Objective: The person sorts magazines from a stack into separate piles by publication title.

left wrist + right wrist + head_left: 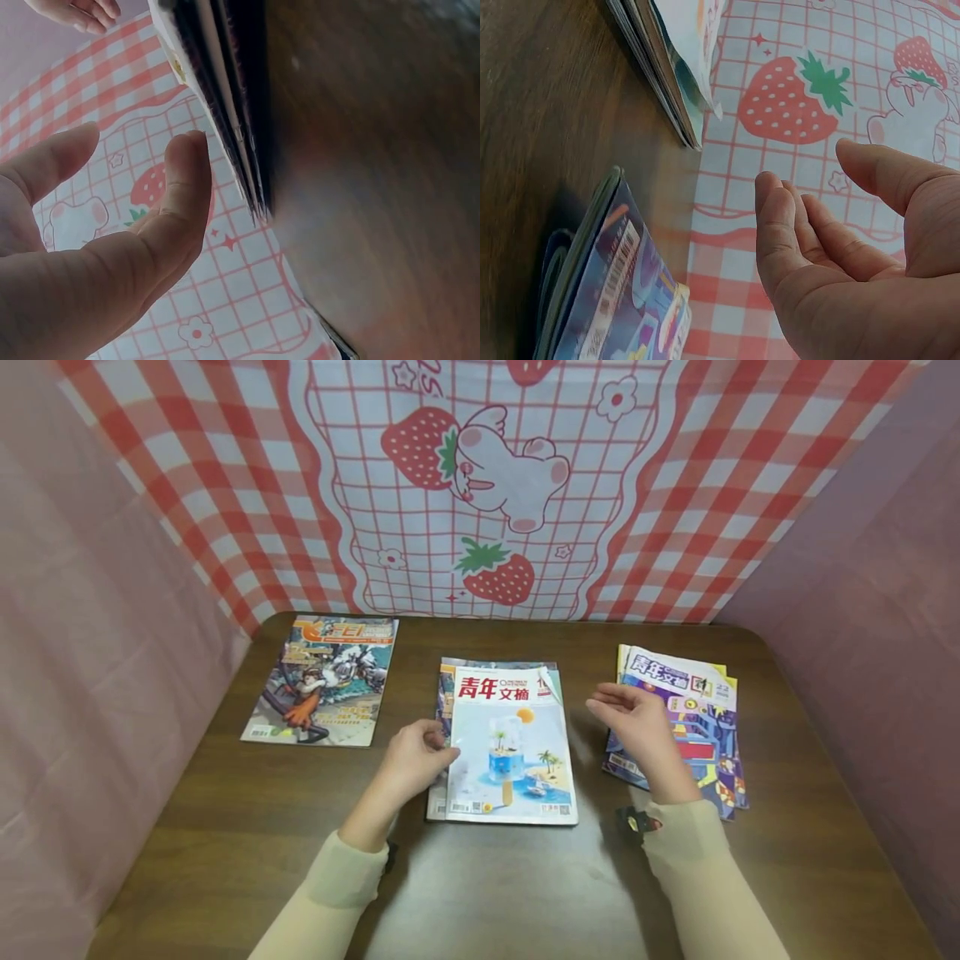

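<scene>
In the middle of the table lies a stack of magazines, topped by one with a white and blue popsicle cover (510, 752). My left hand (416, 760) is at the stack's left edge, fingers loosely bent and thumb apart; the left wrist view shows a gap between the fingertips and the page edges (225, 112). My right hand (636, 722) hovers between that stack and a pile of purple-covered magazines (701, 727) on the right, partly covering the pile. In the right wrist view its fingers (780, 225) are relaxed, with nothing between them and the thumb.
At the table's back left lies a magazine with a cartoon figure in orange (322, 685). A red checked cloth with strawberries (480, 460) hangs behind the brown table (495, 885). Pink cloth (97, 610) hangs at the left side.
</scene>
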